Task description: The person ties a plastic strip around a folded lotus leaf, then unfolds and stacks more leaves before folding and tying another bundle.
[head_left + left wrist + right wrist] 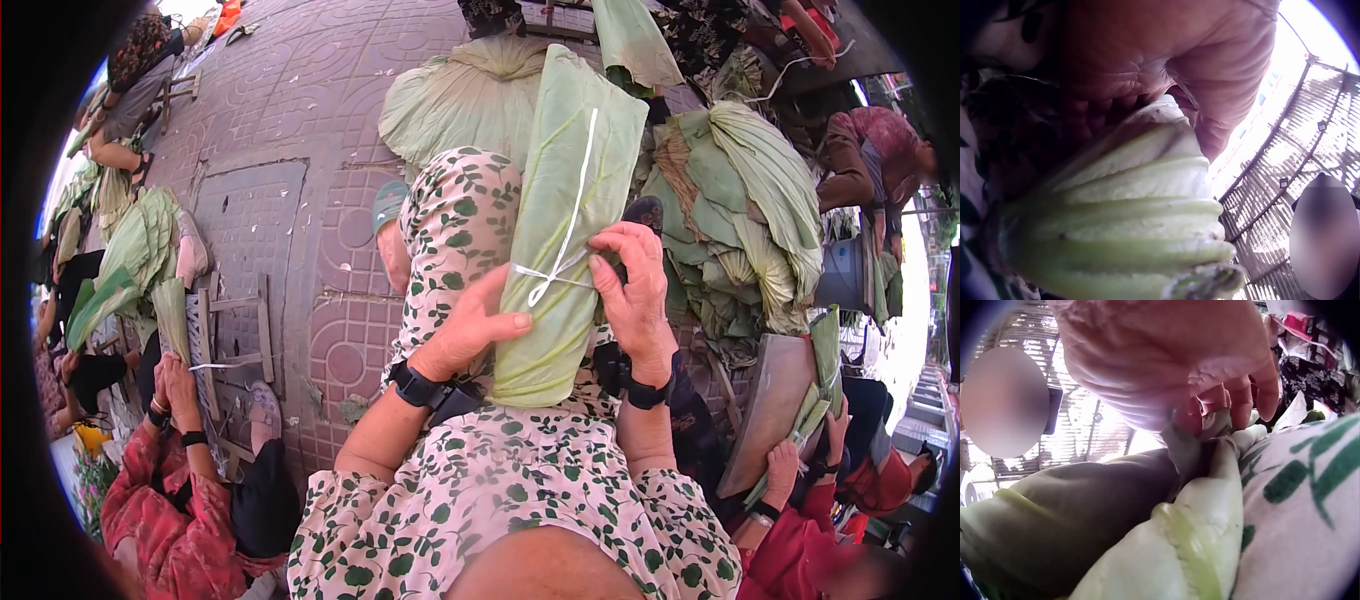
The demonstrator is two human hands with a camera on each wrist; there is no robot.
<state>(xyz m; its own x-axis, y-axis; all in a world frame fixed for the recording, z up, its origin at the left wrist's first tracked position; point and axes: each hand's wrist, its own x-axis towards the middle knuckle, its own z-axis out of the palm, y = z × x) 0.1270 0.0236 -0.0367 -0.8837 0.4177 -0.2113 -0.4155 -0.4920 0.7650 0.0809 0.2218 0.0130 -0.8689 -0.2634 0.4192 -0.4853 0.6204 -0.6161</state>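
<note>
A long folded bundle of large green leaves lies across the person's lap. A white string circles its middle, with a loop at the crossing and a long end running up the top face. My left hand grips the bundle's left edge, thumb lying on top below the string. On the opposite edge my right hand holds on with bent fingers, its thumb close to the string. In the left wrist view, ribbed leaf layers sit under the left palm. The right fingertips are at a leaf fold in the right wrist view.
A big pile of leaves stands at the right, and a spread fan of leaves lies ahead on the paving. Other people sit close on both sides, one in a red top at the left beside a wooden stool.
</note>
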